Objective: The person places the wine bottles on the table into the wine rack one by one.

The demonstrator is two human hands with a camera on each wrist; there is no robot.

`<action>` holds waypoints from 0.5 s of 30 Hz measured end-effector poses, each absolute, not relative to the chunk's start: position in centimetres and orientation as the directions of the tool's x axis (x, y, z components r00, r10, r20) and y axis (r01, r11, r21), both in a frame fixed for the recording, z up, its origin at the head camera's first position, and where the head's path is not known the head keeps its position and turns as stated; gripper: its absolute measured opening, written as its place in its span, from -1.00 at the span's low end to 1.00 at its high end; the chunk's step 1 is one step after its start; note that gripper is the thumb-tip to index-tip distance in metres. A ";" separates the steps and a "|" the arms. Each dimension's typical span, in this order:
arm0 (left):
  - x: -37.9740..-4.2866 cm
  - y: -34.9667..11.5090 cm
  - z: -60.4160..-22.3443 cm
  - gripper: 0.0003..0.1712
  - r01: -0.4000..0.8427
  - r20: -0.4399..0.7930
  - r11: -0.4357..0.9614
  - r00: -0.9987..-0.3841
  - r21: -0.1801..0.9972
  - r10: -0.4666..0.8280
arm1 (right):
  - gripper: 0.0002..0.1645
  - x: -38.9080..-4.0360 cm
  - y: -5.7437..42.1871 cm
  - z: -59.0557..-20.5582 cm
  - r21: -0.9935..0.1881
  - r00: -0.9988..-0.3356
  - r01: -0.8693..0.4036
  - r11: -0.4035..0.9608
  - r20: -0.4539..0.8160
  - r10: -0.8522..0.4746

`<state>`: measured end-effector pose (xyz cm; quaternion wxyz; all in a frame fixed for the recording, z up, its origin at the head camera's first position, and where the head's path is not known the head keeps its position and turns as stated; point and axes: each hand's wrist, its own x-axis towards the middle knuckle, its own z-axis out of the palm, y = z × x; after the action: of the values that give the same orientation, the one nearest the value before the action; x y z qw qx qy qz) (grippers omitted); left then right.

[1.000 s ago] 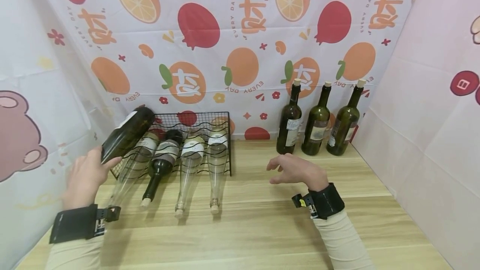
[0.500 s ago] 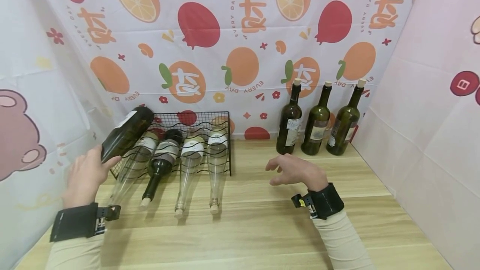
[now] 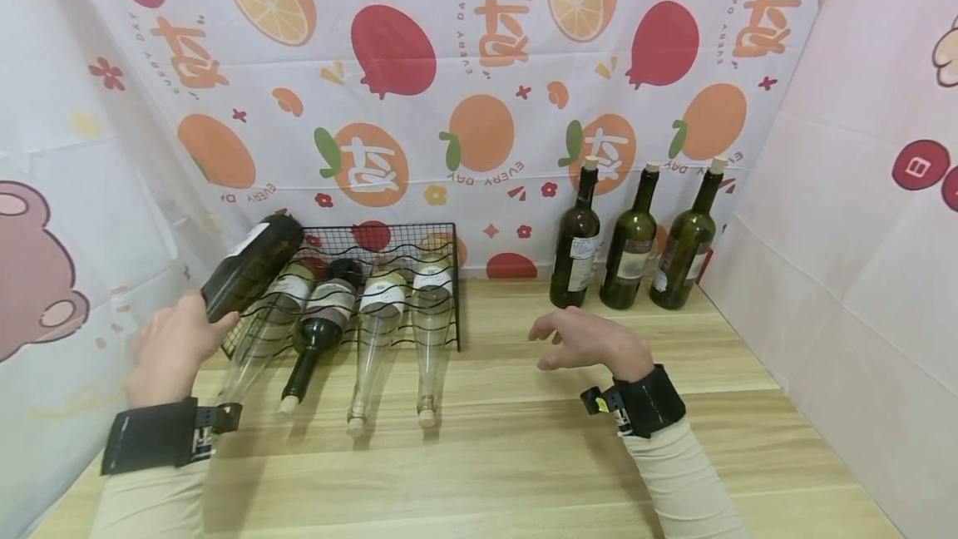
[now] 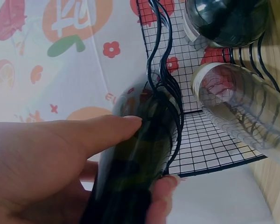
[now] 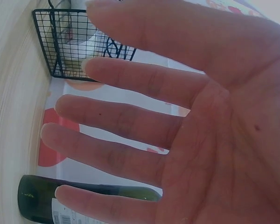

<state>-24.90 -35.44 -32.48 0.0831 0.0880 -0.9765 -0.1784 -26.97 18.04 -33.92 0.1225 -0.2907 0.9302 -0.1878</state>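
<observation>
My left hand (image 3: 170, 348) grips a dark green wine bottle (image 3: 250, 269) that lies tilted on the top left of a black wire rack (image 3: 458, 289). In the left wrist view, thumb and fingers wrap the bottle (image 4: 135, 154), whose far end lies against the wavy rack wires (image 4: 170, 74). The bottle's neck is hidden by the hand. Below it in the rack lie a dark corked bottle (image 3: 320, 331) and several clear bottles, one of them a clear bottle (image 3: 377, 339) with a cork. My right hand (image 3: 591, 343) hovers above the table, fingers spread, holding nothing.
Three green corked wine bottles stand upright at the back right, the nearest to the rack being a dark bottle (image 3: 575, 248). A fruit-print cloth (image 3: 479, 215) hangs behind the wooden table (image 3: 479, 472). Cloth walls close both sides.
The view has shifted very slightly. My left hand still grips the bottle on the rack, and the right hand stays almost where it was.
</observation>
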 end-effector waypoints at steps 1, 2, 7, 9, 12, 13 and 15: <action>-24.8 -35.4 -32.4 -0.38 -0.151 0.116 0.920 -0.972 0.361 -0.206 | -0.54 -27.0 18.0 -33.9 -0.421 -0.801 -0.495 0.760 -0.118 -0.587; -24.7 -35.4 -32.3 -0.38 -0.159 0.104 0.920 -0.973 0.360 -0.208 | -0.54 -27.0 18.0 -33.9 -0.421 -0.801 -0.495 0.760 -0.119 -0.587; -24.2 -35.4 -32.3 -0.35 -0.178 0.082 0.918 -0.972 0.354 -0.220 | -0.53 -26.9 17.9 -33.9 -0.423 -0.801 -0.491 0.762 -0.124 -0.585; -24.1 -35.4 -32.3 -0.36 -0.176 0.079 0.918 -0.973 0.356 -0.218 | -0.53 -26.9 17.8 -33.8 -0.424 -0.802 -0.488 0.763 -0.128 -0.583; -23.8 -35.4 -32.3 -0.39 -0.167 0.074 0.918 -0.976 0.358 -0.207 | -0.53 -27.0 17.8 -33.7 -0.425 -0.802 -0.486 0.763 -0.128 -0.583; -23.6 -35.4 -32.3 -0.40 -0.161 0.069 0.919 -0.978 0.359 -0.198 | -0.53 -27.0 17.8 -33.7 -0.425 -0.802 -0.487 0.763 -0.128 -0.583; -23.4 -35.5 -32.2 -0.41 -0.149 0.055 0.920 -0.982 0.363 -0.181 | -0.53 -27.0 17.8 -33.7 -0.423 -0.801 -0.490 0.762 -0.125 -0.585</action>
<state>-23.36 -35.50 -32.21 0.0437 0.0841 -0.9788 -0.1815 -27.02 17.78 -33.74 0.1258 -0.2891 0.9301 -0.1884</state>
